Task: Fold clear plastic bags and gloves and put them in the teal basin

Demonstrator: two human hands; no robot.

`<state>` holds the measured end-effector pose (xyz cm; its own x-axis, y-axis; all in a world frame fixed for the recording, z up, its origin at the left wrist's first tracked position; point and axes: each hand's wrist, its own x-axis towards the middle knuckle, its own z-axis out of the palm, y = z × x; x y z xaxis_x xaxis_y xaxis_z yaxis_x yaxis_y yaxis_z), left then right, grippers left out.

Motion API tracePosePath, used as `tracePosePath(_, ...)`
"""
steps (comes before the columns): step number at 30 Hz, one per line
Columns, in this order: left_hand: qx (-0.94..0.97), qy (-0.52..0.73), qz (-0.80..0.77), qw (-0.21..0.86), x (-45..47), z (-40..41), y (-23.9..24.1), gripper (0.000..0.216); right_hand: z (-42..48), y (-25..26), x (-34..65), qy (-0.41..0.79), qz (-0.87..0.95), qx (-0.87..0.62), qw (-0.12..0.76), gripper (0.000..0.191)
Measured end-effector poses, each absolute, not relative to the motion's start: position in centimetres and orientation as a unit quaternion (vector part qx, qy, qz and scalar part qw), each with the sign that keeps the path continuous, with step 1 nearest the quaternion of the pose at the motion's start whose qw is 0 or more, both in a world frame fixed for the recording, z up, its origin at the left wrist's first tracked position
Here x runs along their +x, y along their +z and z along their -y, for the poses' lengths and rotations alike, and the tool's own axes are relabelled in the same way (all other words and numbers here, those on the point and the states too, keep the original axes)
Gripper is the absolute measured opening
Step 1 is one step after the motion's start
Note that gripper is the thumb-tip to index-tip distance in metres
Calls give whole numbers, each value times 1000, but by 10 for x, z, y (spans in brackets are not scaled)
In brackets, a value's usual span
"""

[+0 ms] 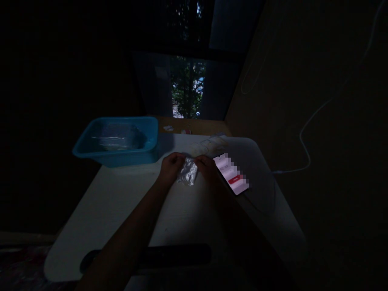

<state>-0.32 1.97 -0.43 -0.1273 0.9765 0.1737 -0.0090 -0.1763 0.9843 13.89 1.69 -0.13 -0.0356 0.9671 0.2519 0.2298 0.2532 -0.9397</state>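
Observation:
A small, shiny clear plastic bag (pixel 188 173) hangs between my two hands above the white table. My left hand (pixel 172 165) is closed on its upper left edge. Pinching the upper right edge is my right hand (pixel 206 165), its fingers partly lost in the dark. What the bag contains, if anything, is too dim to make out. Just right of my right hand lies a lit phone (pixel 230 176), screen up. Beyond my hands, a row of pale plastic packets (pixel 209 144) lies on the table's far part.
A blue plastic basin (pixel 133 158) with clear plastic packaging (pixel 117 135) inside stands at the table's far left. A dark slot (pixel 178 254) crosses the near part of the white table (pixel 121 194). A white cable (pixel 300 137) runs along the right wall. A window (pixel 188 87) is ahead.

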Motion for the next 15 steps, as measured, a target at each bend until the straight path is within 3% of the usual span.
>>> tracePosePath(15, 497, 599, -483, 402, -4, -21, -8, 14, -23, -10, 140, 382, 571, -492, 535, 16)
